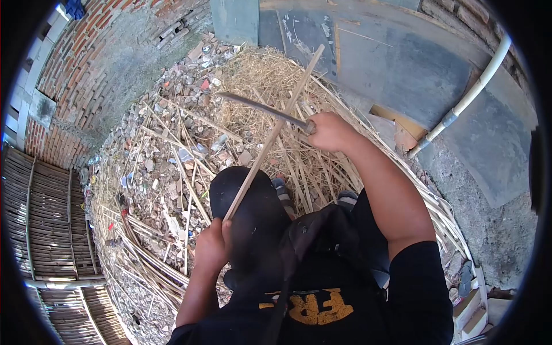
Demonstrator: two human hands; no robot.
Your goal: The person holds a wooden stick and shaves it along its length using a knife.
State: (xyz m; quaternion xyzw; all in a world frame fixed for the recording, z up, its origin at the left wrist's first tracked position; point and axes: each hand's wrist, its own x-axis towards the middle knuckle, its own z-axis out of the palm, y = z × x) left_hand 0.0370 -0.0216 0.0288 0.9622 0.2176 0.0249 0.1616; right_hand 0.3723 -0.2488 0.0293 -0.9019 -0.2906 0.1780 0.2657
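My left hand is closed around the lower end of a long, split bamboo strip. The strip slants up and away over my dark-clothed knee, its far end above the straw-like shavings. In my right hand is the handle of a long knife, its dark blade pointing left. The blade crosses the strip around its upper middle; whether the edge touches it, I cannot tell. Below the knife lie thin shavings and cut strips.
Rubble and stones cover the ground, with loose bamboo strips scattered to the left. A brick wall stands at the back left, a bamboo-slat panel at the left. Grey boards and a white pipe are on the right.
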